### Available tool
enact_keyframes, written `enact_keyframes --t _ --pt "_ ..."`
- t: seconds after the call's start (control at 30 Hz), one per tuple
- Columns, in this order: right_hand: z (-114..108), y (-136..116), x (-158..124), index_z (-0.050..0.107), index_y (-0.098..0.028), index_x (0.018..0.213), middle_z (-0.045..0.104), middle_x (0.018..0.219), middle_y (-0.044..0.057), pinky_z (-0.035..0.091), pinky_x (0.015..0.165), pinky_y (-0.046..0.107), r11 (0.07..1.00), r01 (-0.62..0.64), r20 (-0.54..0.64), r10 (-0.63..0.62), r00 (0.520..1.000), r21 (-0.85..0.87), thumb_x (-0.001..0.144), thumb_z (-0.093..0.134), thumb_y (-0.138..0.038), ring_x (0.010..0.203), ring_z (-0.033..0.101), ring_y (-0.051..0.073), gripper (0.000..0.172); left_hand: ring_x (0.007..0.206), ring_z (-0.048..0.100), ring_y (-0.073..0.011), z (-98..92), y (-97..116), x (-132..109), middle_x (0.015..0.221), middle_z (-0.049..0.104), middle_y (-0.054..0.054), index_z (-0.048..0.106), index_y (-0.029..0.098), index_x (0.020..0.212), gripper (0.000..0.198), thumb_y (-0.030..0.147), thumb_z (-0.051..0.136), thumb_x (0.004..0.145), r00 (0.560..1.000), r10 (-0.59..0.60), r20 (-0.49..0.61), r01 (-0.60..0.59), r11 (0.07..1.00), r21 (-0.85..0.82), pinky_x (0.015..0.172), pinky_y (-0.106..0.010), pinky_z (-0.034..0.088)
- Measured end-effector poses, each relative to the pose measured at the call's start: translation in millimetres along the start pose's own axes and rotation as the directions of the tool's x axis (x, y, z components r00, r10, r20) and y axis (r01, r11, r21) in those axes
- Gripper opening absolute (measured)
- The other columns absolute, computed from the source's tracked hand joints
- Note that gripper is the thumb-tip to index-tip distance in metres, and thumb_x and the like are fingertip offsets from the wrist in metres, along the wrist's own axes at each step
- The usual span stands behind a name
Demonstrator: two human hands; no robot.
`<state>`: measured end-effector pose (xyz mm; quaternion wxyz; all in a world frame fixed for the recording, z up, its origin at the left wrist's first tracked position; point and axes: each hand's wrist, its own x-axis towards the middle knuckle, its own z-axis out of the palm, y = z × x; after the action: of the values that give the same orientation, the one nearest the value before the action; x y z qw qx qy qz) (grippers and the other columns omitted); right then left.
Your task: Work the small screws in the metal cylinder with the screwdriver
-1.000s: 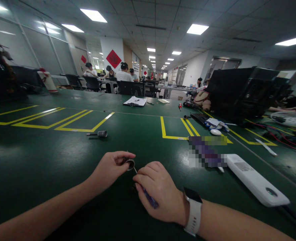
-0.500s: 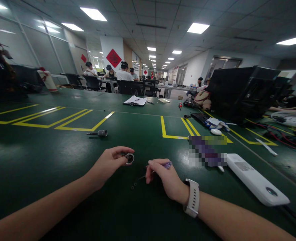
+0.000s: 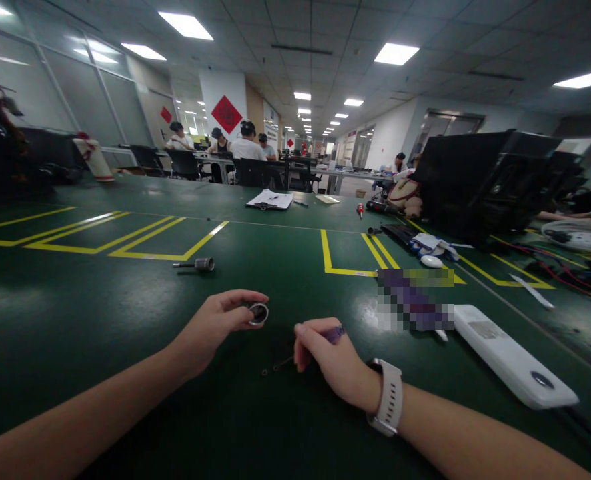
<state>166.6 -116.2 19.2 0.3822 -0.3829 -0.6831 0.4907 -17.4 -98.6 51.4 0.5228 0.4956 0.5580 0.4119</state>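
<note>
Between the thumb and fingers of my left hand (image 3: 220, 327) is a round hollow metal part (image 3: 259, 313), its open rim tilted toward me; the fingers cover its far side. My right hand (image 3: 330, 357), with a watch on its wrist, is closed around a thin screwdriver (image 3: 336, 333) with a purple handle. The slim shaft slants down to the left, its tip at a tiny dark ring-shaped piece (image 3: 276, 367); whether they touch I cannot tell. Just left of that lies a second tiny piece (image 3: 264, 373). Farther off rests a metal cylinder with a thin shaft (image 3: 204, 265).
Yellow tape outlines mark the green table (image 3: 140, 300). On the right lie a white power bank-like device (image 3: 513, 357) with a cable, a blurred purple item (image 3: 410, 300), a white mouse (image 3: 431, 262) and gloves. A clipboard (image 3: 269, 199) and black computer case (image 3: 475, 177) stand farther back.
My right hand has shifted slightly right and down, and the screwdriver's tip has moved a little right with the tiny piece near it. The left hand tilts the metal part slightly.
</note>
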Motion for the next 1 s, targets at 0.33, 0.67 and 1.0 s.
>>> enact_keyframes --t 0.33,0.67,1.0 --pt "8.7 -2.2 -9.7 0.050 -0.016 0.052 0.051 0.050 -0.002 0.038 0.068 0.027 0.849 0.337 -0.018 -0.376 0.926 -0.406 0.089 0.037 -0.020 0.055 0.051 0.010 0.038 0.093 0.062 -0.0245 -0.5 -3.3 1.6 0.096 0.069 -0.008 0.066 0.015 0.090 0.031 0.022 0.064 0.060 0.999 0.008 0.037 -0.005 0.998 -0.062 0.083 -0.035 0.049" --pt "7.4 -3.2 -14.1 0.055 -0.016 0.079 0.057 0.074 0.003 0.040 0.073 0.028 0.798 0.487 -0.044 -0.535 0.844 -0.356 0.085 0.041 -0.015 0.074 0.053 0.013 0.015 0.089 0.062 -0.0221 0.5 -5.4 -0.7 0.091 0.070 -0.005 0.067 0.017 0.087 0.028 0.018 0.063 0.059 0.998 0.031 0.056 -0.026 0.996 -0.083 0.080 -0.033 0.050" --pt "11.0 -4.7 -13.1 0.050 -0.017 0.090 0.058 0.083 0.004 0.041 0.078 0.028 0.746 0.517 0.075 -0.539 0.839 -0.419 0.080 0.046 -0.009 0.080 0.052 0.014 0.014 0.093 0.061 -0.0239 2.7 -7.6 -2.7 0.095 0.069 -0.006 0.068 0.018 0.088 0.029 0.017 0.061 0.060 0.996 0.052 0.078 -0.048 0.998 -0.043 0.081 -0.034 0.049"
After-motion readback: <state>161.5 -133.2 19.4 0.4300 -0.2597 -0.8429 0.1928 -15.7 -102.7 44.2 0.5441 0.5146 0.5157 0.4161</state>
